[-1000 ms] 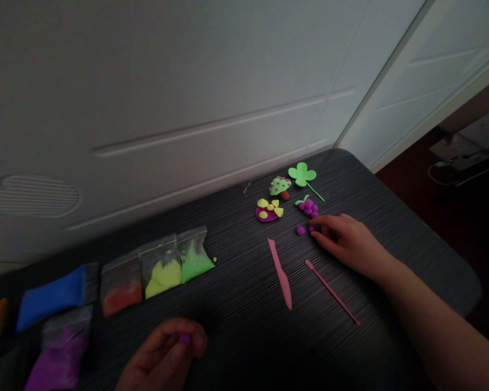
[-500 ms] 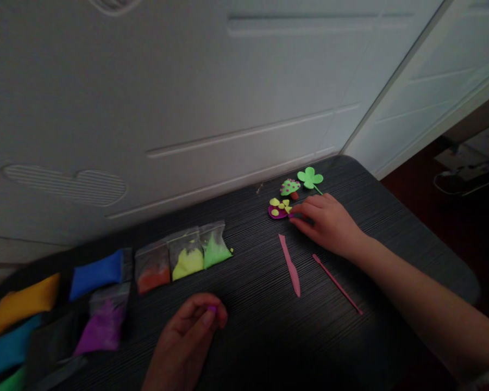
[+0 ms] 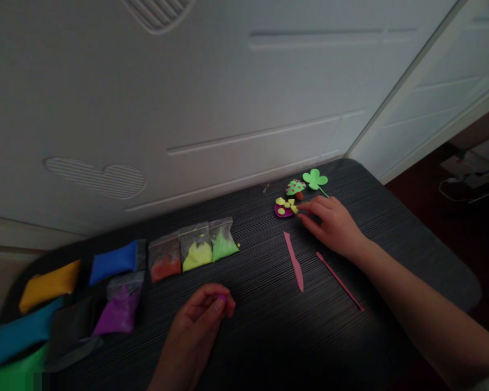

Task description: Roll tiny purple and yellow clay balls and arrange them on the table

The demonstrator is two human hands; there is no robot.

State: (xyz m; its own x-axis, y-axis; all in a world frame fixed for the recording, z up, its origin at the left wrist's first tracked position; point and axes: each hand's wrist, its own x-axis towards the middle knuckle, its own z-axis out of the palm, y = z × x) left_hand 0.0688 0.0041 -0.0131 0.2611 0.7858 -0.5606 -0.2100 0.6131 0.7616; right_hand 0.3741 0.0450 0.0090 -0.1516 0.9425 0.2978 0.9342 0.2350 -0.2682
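Purple bit (image 3: 222, 297): one, in left hand (image 3: 199, 320) (two pink tools (image 3: 294, 263) on table (image 3: 256, 317))

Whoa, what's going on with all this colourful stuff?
At a dark table, a person's left hand pinches a small purple lump. The right hand is at the edge of a purple plate of yellow pieces; I can't tell if it touches. Just beyond are a spotted mushroom and a green flower. A pink knife and stick lie nearer, colourful bags further left.
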